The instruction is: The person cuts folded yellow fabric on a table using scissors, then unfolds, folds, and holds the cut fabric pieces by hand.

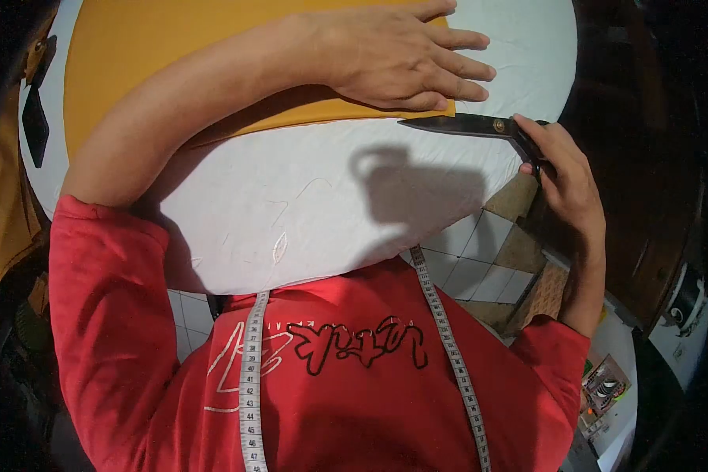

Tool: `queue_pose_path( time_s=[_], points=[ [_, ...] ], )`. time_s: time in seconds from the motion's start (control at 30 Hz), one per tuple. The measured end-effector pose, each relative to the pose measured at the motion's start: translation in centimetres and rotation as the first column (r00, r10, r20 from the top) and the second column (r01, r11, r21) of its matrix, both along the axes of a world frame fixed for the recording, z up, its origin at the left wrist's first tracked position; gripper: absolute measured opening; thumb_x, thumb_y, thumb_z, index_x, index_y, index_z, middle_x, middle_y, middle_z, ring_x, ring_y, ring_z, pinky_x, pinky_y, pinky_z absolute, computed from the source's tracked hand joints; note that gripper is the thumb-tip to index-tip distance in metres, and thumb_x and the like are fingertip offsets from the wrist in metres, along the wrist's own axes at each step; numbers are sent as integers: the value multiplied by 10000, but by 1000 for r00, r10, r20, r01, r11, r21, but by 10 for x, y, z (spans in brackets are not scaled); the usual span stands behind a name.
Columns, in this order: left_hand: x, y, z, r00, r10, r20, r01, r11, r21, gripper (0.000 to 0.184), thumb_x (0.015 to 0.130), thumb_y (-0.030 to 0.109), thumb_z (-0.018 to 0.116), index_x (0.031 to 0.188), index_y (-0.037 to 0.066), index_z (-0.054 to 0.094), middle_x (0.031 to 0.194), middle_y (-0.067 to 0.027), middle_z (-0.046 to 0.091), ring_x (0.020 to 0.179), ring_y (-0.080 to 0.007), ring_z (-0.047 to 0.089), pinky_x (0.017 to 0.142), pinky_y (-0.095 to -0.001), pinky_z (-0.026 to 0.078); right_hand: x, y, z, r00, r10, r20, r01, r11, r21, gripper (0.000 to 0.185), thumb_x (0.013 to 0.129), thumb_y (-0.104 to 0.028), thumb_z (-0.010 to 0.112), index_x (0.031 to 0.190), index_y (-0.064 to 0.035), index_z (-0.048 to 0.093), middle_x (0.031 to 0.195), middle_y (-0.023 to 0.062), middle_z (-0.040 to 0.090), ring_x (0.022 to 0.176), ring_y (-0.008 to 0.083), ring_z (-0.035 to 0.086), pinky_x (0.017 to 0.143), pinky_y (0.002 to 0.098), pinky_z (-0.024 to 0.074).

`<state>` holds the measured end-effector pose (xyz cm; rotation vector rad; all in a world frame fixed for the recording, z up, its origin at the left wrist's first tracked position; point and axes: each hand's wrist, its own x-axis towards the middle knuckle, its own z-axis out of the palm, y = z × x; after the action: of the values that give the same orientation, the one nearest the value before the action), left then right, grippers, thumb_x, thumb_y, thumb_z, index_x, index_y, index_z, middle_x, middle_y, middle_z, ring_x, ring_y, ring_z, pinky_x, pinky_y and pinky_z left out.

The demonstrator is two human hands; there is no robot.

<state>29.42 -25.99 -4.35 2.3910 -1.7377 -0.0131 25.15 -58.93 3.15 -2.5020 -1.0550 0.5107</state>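
Observation:
Mustard-yellow cloth lies on the white-covered table, its near edge running almost straight across. My left hand rests flat on the right end of this cloth, fingers spread and reaching past its edge onto the white cover. Just right of it, my right hand grips black scissors by the handles. Their blades point left, close below the cloth's near right corner, and look almost closed. Whether a blade is under the cloth I cannot tell.
A tape measure hangs down both sides of the red shirt. A dark pointed object lies at the table's left edge, with more yellow cloth hanging beyond. Tiled floor shows below the table's right edge.

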Motion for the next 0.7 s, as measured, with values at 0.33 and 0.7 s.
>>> queue_pose_path(
  time_s=[0.33, 0.7],
  points=[
    [-3, 0, 8, 999, 22, -30, -20, 998, 64, 641, 1122, 497, 153, 1595, 132, 387, 1670, -108, 361, 1580, -332, 230, 1311, -578, 94, -6, 8, 2, 1000, 15, -15, -15, 1000, 10, 598, 864, 35, 668, 1452, -31, 580, 996, 97, 615, 825, 228, 510, 777, 340, 444],
    [5, -2, -8, 974, -31, 223, 29, 999, 12, 637, 1124, 491, 157, 1593, 129, 392, 1671, -108, 358, 1584, -334, 218, 1312, -576, 90, -13, 16, 4, 1000, 22, 15, -22, 999, 24, 561, 901, 6, 669, 1454, -32, 578, 1007, 98, 614, 830, 222, 513, 775, 333, 446]
  ],
)
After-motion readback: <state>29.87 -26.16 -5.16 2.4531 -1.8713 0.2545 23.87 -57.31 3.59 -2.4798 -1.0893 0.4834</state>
